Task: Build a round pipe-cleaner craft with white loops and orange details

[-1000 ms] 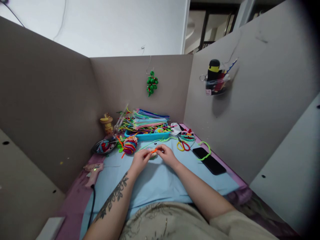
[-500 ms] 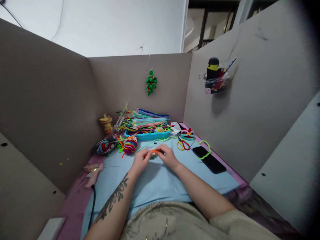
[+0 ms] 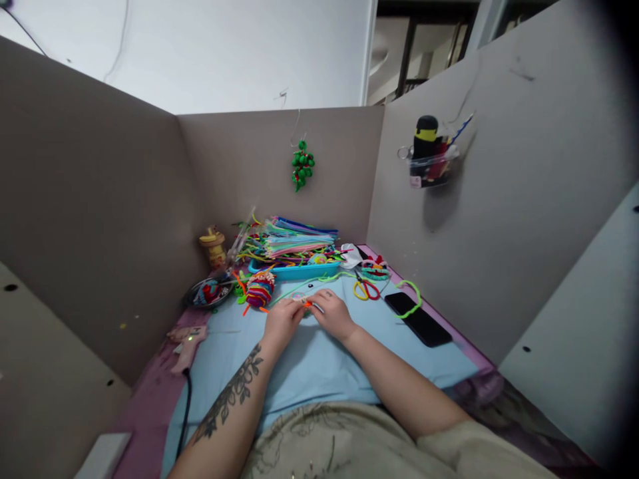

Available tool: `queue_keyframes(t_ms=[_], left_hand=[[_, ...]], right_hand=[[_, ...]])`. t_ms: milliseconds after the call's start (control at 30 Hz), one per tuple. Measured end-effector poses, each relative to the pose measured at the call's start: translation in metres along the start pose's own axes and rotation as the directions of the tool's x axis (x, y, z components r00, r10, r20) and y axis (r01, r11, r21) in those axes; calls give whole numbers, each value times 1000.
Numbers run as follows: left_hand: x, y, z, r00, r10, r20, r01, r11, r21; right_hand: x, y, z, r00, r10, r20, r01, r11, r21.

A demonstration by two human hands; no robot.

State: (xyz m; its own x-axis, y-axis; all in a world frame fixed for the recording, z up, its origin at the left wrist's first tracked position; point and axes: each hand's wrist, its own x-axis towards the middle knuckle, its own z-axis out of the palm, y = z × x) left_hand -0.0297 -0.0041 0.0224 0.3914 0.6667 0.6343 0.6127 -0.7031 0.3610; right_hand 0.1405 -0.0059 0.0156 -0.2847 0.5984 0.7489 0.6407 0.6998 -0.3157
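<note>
My left hand (image 3: pixel 285 320) and my right hand (image 3: pixel 331 311) meet over the middle of the blue cloth (image 3: pixel 319 362). Between their pinched fingertips shows a small orange pipe cleaner (image 3: pixel 308 304), mostly covered by the fingers. An orange end pokes out left of my left hand, beside a striped, many-coloured pipe-cleaner piece (image 3: pixel 260 290). Just behind the fingers lies a small pale round item, too hidden to name. A light green strand (image 3: pixel 327 278) runs across the cloth behind both hands.
A blue tray (image 3: pixel 299 271) heaped with pipe cleaners stands at the back. Scissors (image 3: pixel 366 289) and a phone (image 3: pixel 418 319) lie right. Left are a corded pink glue gun (image 3: pixel 188 344) and a dark bowl (image 3: pixel 207 293). Grey panels (image 3: pixel 329 173) enclose three sides.
Both hands stay at the same spot with small finger shifts. The orange end left of my left hand now shows, and less orange is visible between the fingertips.
</note>
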Motion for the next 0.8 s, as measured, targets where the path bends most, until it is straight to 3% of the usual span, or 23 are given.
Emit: queue_keyframes(t_ms=[167,300,433,533,633,700,800], left_hand=[[2,3,0,999,-53,6,53,989,-139],[6,2,1,967,-253,18,246,916,-318],[9,2,1,927,-363,97,360,785,-504],[10,1,2,909,-385,160,393,665,-635],[10,1,5,899,-372,233,417,560,-716],[9,1,7,898,-352,265,422,515,-746],[8,2,9,897,-341,283,427,494,-758]], right_hand=[[1,2,2,999,34,28,-36,998,58],[4,6,3,987,161,-8,-153,949,276],[5,2,5,939,343,32,-314,812,492],[7,-5,8,884,442,151,-420,613,669],[8,-12,11,856,457,242,-449,426,785],[8,-15,13,864,457,213,-410,391,824],[8,-15,17,882,453,133,-341,416,843]])
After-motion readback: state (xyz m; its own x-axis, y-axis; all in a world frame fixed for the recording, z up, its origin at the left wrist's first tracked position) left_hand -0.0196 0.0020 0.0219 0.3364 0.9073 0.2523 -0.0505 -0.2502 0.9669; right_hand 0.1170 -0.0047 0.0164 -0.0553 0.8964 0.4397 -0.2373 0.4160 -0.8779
